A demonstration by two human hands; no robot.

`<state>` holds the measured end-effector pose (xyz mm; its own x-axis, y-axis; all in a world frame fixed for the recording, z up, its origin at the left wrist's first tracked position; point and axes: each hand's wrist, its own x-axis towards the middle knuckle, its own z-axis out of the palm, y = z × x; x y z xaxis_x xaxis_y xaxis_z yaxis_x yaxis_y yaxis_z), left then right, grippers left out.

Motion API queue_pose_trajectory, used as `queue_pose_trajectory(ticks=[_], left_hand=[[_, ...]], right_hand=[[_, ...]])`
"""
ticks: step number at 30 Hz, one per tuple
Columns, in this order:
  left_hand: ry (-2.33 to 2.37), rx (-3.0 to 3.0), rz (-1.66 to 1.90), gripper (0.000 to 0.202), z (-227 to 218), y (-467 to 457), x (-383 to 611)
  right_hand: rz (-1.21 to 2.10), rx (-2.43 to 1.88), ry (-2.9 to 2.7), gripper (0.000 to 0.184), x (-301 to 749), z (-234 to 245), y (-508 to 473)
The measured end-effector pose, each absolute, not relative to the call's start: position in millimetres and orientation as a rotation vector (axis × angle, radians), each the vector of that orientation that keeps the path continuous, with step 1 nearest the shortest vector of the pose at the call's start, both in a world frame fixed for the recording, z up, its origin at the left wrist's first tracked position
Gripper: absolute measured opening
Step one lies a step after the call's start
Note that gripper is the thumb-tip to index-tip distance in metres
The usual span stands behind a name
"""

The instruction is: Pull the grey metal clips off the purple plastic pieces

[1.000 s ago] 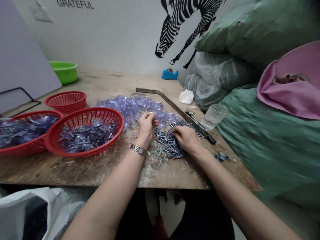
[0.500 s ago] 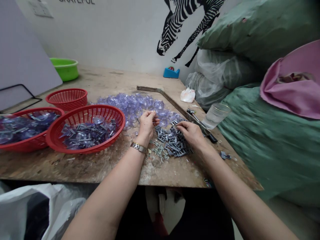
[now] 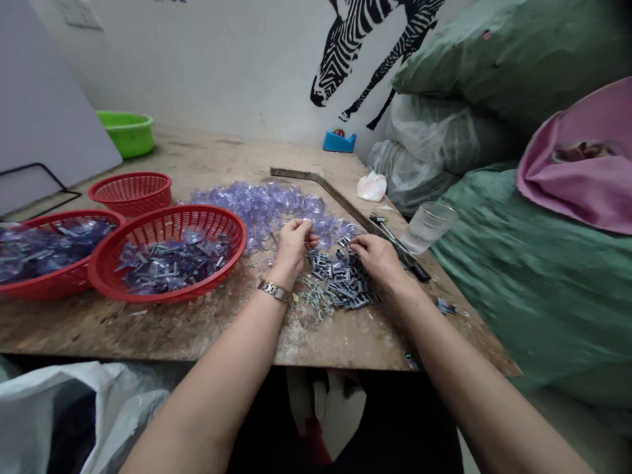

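Observation:
My left hand (image 3: 295,244) is closed in a pinch beside the heap of clear purple-tinted plastic pieces (image 3: 257,203); whatever its fingertips hold is too small to make out. At the upper right edge of a pile of small dark grey plastic clips (image 3: 345,283), my right hand (image 3: 376,257) has thumb and fingers pressed together, and what lies between them is hidden. Small pale greenish pins (image 3: 316,296) lie scattered to the left of the clips, just below my left hand. A front red basket (image 3: 168,294) holds purple pieces mixed with grey clips.
Another filled red basket (image 3: 54,288) stands at left, a third red basket (image 3: 131,205) behind. A bent metal bar (image 3: 340,203) crosses the table near a glass (image 3: 428,227). Green sacks (image 3: 533,276) crowd the right edge. A blue tape dispenser (image 3: 339,142) sits at the back.
Both hands stay in nearly the same place, still pinched. The camera view has shifted very slightly; the piles and baskets look unchanged.

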<state>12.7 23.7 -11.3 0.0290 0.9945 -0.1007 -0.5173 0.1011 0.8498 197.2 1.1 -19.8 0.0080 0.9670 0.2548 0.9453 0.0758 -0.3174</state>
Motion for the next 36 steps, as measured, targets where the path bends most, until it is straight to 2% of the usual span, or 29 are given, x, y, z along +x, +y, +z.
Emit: queue_pose_trajectory(ticks=[21, 36], left_hand=[[0.848, 0.698, 1.392, 0.013, -7.4, 26.2, 8.3], [0.865, 0.612, 1.456, 0.013, -4.3, 28.7, 3.8]], right_hand=[[-0.083, -1.794, -2.16, 0.021, 168.1, -15.9, 2.2], [-0.029, -2.093, -2.193, 0.035, 144.0, -10.1, 15.1]])
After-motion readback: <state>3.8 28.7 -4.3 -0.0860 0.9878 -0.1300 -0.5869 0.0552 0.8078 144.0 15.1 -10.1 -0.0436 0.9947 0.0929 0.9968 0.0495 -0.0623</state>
